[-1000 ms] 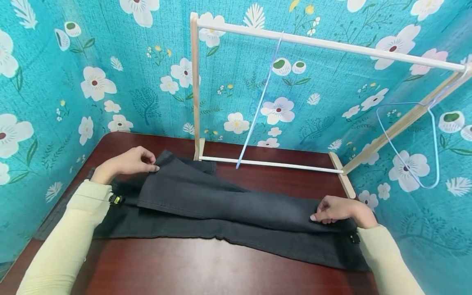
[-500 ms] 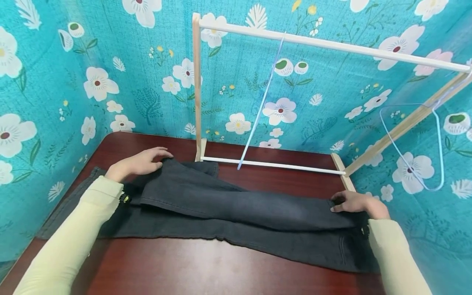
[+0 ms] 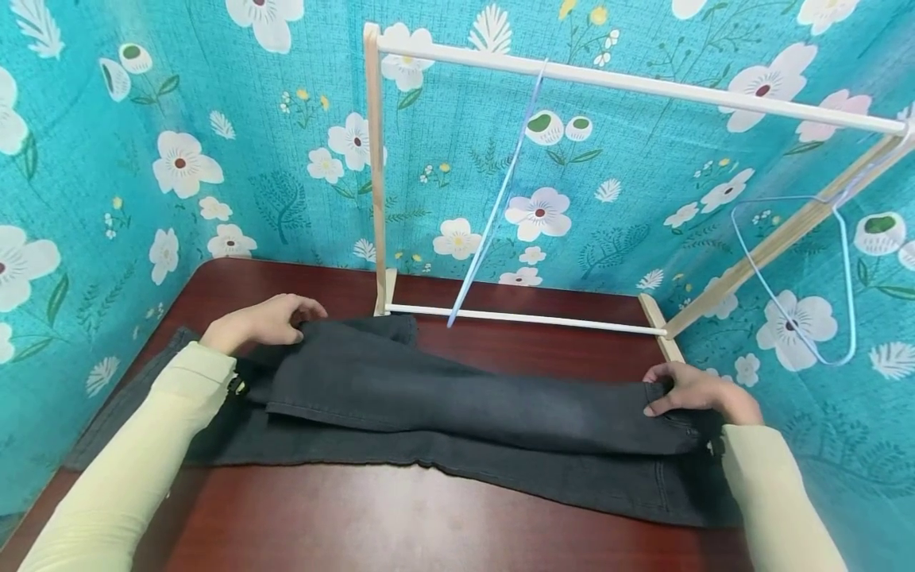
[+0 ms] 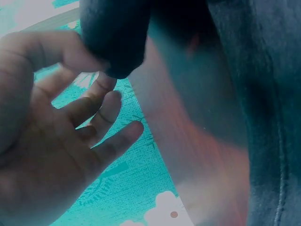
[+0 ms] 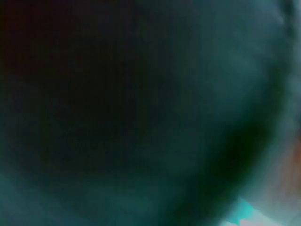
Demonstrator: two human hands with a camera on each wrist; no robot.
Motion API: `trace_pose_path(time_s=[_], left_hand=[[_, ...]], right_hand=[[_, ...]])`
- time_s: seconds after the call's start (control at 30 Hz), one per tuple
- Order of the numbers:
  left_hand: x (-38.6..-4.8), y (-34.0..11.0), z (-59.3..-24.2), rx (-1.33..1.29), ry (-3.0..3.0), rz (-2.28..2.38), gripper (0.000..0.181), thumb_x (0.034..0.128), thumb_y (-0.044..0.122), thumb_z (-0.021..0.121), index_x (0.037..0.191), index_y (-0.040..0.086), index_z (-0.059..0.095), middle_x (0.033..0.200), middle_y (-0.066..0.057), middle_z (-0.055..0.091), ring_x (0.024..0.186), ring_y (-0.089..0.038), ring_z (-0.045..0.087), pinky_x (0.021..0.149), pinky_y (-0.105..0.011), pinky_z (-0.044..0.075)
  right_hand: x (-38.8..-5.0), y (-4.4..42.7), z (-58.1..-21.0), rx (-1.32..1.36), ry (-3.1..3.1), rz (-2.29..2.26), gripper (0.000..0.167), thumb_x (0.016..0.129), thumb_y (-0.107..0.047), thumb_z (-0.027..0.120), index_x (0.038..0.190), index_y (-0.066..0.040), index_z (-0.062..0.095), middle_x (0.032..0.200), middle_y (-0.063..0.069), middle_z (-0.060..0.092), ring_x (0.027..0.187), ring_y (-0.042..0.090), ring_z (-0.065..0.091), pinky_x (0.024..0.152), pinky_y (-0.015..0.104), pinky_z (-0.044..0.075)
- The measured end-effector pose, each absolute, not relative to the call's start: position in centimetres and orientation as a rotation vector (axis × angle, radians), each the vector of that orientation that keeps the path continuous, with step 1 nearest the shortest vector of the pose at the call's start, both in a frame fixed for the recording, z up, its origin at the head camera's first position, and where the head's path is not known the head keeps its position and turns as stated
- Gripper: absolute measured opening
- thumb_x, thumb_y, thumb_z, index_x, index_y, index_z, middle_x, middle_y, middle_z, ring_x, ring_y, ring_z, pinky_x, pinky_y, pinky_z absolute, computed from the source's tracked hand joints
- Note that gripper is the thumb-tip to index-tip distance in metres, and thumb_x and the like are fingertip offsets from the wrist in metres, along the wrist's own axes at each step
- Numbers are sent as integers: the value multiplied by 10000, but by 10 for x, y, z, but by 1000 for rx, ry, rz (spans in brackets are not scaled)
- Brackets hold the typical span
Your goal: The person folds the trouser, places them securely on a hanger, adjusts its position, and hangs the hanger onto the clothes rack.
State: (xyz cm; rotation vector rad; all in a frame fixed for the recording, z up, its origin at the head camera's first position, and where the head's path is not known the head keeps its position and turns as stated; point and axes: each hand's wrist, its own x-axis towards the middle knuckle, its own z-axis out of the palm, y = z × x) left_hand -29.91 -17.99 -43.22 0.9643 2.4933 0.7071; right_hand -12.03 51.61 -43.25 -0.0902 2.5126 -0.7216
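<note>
Head view: the black jeans (image 3: pixel 457 409) lie left to right across the table (image 3: pixel 400 524), between both hands; left hand (image 3: pixel 260 322) pinches their far-left corner, right hand (image 3: pixel 689 389) their far-right edge. Left wrist: thumb and forefinger grip cloth, other fingers loose. Right wrist: blurred, fingers indiscernible; no writing legible anywhere

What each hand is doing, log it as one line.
left hand: pinches black garment at far edge | right hand: grips garment toward its right end | garment: layered on table | rack: behind garment
</note>
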Motion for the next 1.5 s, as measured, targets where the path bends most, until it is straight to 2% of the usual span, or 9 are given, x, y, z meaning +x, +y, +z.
trace_pose_path(time_s=[0.17,0.3,0.57,0.77,0.9,1.07,1.3,1.4,1.5], left_hand=[[-298,-183,-432,943,2558,631,194,861,82,704,1042,105,771,1111,-89,680,1060,-331,548,915,-527,438],[-297,-185,-429,945,2591,712,17,845,122,748,853,136,751,1176,-144,630,1119,-365,506,908,-512,439],[-294,-175,-405,979,2587,961,233,856,62,689,673,119,557,1290,-177,684,1397,-403,439,1002,-553,446],[-292,-175,-393,977,2672,944,314,880,99,672,609,130,517,1165,-140,685,1119,-310,571,791,-434,408],[-293,-180,-393,947,2762,1017,220,920,123,689,714,98,617,1159,-135,630,1075,-303,516,825,-467,417],[-296,-183,-398,940,2876,1095,126,925,180,761,868,84,700,1168,-140,614,1122,-333,519,925,-547,432],[-295,-175,-408,1059,2825,1122,307,924,162,756,672,149,581,1006,-69,718,982,-243,626,792,-361,461],[-294,-171,-414,1078,2765,1143,405,954,167,719,630,141,477,693,15,563,681,-154,542,631,-279,393],[-294,-168,-422,1059,2723,1182,437,971,183,702,639,124,424,608,40,294,545,-127,354,560,-278,314]], right_hand=[[-118,516,-414,-167,2629,-703,274,852,-229,830,934,-53,637,834,15,568,754,95,492,664,264,403],[-116,515,-397,-174,2687,-674,256,879,-223,807,961,-69,621,884,24,594,781,104,502,668,278,412],[-112,511,-369,-253,2913,-606,189,880,-68,788,1047,-63,698,992,44,708,856,23,609,733,267,532],[-113,507,-356,-304,3124,-492,212,885,37,737,1089,-21,728,996,118,732,871,225,669,744,386,553],[-113,508,-358,-250,3256,-459,177,899,95,672,1065,37,697,1023,231,681,925,428,631,777,597,491],[-121,511,-371,-48,3273,-461,152,946,80,582,1082,60,647,1102,303,574,968,482,555,778,632,435],[-142,516,-396,72,3181,-407,250,992,-29,575,1205,99,604,1244,381,525,1092,568,525,873,707,415],[-151,519,-406,88,3123,-372,288,1001,-70,580,1230,102,599,1222,379,562,1076,564,553,880,709,422],[-156,522,-417,79,3054,-373,279,985,-55,591,1202,117,619,1168,365,611,1064,548,585,897,695,445]])
